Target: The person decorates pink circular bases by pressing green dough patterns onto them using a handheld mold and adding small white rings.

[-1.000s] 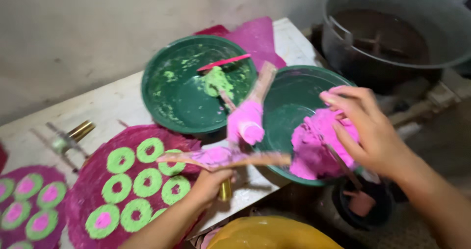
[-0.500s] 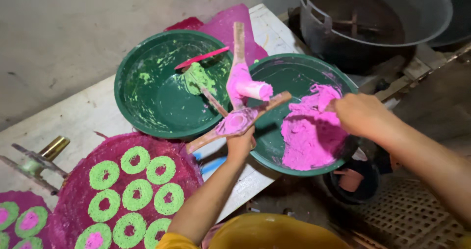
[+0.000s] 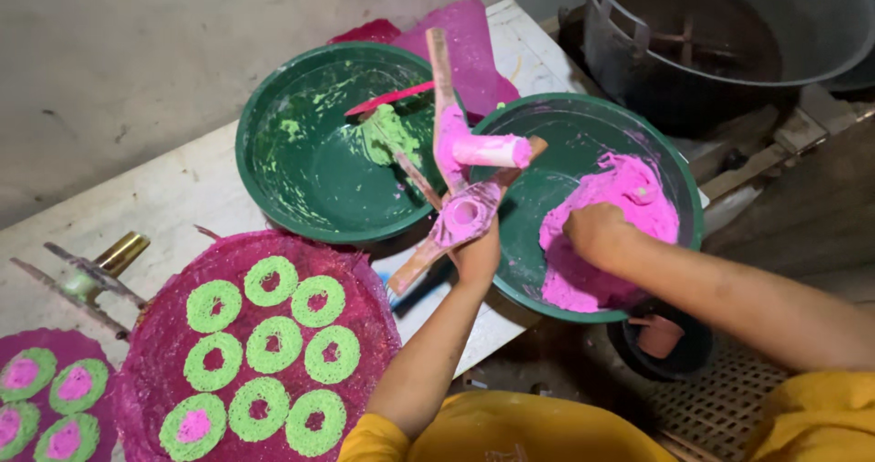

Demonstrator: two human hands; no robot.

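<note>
Resting above left grip [image 3: 476,260]: wooden press [image 3: 463,214]

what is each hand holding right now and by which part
The left hand holds the pink-smeared wooden press tool from below, at the middle where its sticks cross. The right hand is sunk in the pink dough; whether it grips any cannot be told.

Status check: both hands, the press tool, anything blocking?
Left hand grips wooden press, pink-smeared, over the bowls. Right hand buried in pink dough in green bowl. Nothing blocking.
</note>
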